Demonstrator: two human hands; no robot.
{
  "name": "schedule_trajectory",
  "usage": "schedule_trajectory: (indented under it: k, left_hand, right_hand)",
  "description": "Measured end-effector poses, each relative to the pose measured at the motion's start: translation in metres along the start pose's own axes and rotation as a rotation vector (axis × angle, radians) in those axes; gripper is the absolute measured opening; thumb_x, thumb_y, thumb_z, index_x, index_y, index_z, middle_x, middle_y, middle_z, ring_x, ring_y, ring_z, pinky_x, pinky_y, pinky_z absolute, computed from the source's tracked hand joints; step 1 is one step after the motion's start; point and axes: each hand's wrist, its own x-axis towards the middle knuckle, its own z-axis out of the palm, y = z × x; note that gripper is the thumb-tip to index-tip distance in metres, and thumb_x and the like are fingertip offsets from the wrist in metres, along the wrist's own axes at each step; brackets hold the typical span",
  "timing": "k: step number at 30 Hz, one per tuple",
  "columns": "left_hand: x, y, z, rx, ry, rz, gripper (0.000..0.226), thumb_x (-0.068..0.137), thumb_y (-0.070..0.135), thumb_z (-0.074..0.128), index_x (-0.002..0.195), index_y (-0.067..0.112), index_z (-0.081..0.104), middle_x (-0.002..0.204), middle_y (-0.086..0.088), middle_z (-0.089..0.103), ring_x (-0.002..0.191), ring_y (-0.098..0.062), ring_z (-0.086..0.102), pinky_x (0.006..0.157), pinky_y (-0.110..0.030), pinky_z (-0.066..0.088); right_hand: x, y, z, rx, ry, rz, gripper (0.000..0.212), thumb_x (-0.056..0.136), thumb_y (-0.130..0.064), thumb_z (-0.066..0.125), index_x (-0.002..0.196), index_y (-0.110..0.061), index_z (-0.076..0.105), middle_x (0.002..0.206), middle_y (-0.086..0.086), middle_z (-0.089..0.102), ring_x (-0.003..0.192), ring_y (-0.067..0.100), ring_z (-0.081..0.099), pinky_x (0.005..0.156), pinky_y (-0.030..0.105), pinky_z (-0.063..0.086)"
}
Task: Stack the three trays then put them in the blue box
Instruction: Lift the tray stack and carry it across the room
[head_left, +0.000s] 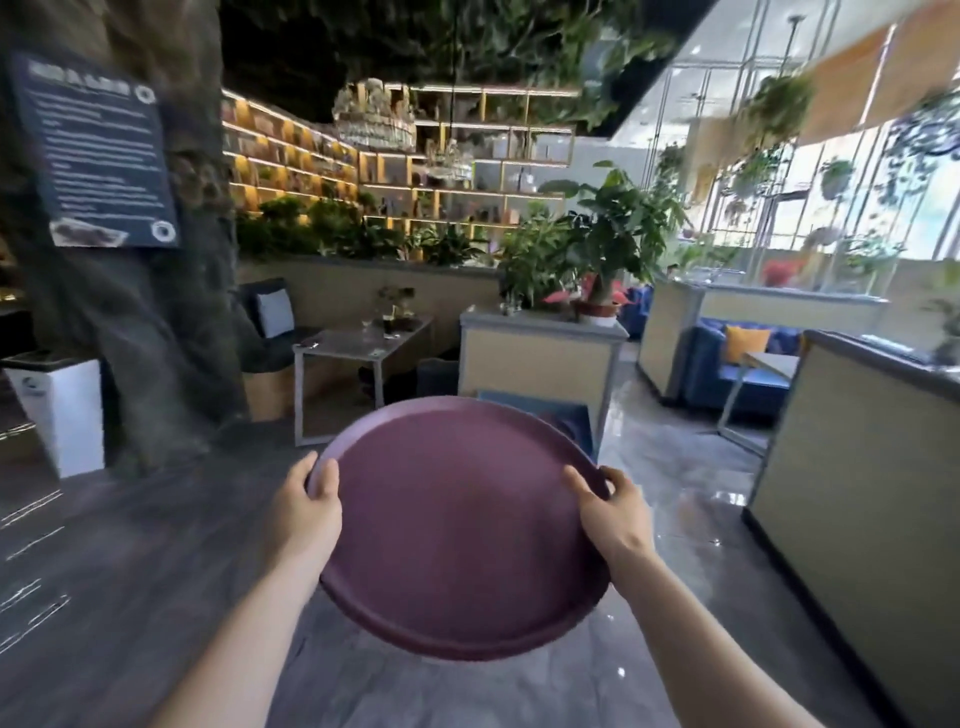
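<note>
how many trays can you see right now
1 for sure: a round purple tray held over the floor, left hand and right hand gripping opposite rims. Others may be stacked underneath it, hidden from this angle.

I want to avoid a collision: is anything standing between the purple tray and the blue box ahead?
Nothing visible does. Both hands hold the purple tray above open floor; the blue box sits just beyond its far rim.
</note>
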Motion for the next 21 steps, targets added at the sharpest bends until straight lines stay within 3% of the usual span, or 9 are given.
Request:
schedule_trajectory:
  k: [4, 10, 21]
  left_hand:
    - [0.002, 0.019, 0.078, 0.025, -0.055, 0.027, 0.054, 0.097, 0.049, 0.043, 0.143, 0.022, 0.048, 0.147, -0.007, 0.052, 0.132, -0.033, 0.049, 0.108, -0.049, 0.039]
    - [-0.006, 0.037, 0.174, -0.022, -0.125, 0.057, 0.052, 0.098, 0.045, 0.046, 0.142, 0.019, 0.05, 0.146, -0.007, 0.053, 0.133, -0.032, 0.049, 0.108, -0.045, 0.039]
    - [0.05, 0.021, 0.27, 0.049, -0.143, 0.075, 0.047, 0.097, 0.044, 0.046, 0.137, 0.02, 0.054, 0.141, -0.007, 0.058, 0.128, -0.035, 0.053, 0.106, -0.049, 0.041]
  right_hand:
    - [0.045, 0.024, -0.047, 0.001, 0.076, 0.031, 0.069, 0.081, -0.054, 0.067, 0.136, -0.015, 0.053, 0.134, 0.008, 0.061, 0.123, 0.029, 0.056, 0.106, 0.045, 0.043]
    - [0.103, 0.053, -0.101, -0.018, 0.158, 0.065, 0.068, 0.081, -0.054, 0.067, 0.137, -0.017, 0.053, 0.133, 0.01, 0.061, 0.124, 0.031, 0.055, 0.107, 0.044, 0.041]
    - [0.193, 0.085, -0.087, -0.017, 0.147, 0.125, 0.066, 0.082, -0.05, 0.068, 0.136, -0.016, 0.053, 0.138, 0.011, 0.057, 0.128, 0.032, 0.052, 0.108, 0.043, 0.039]
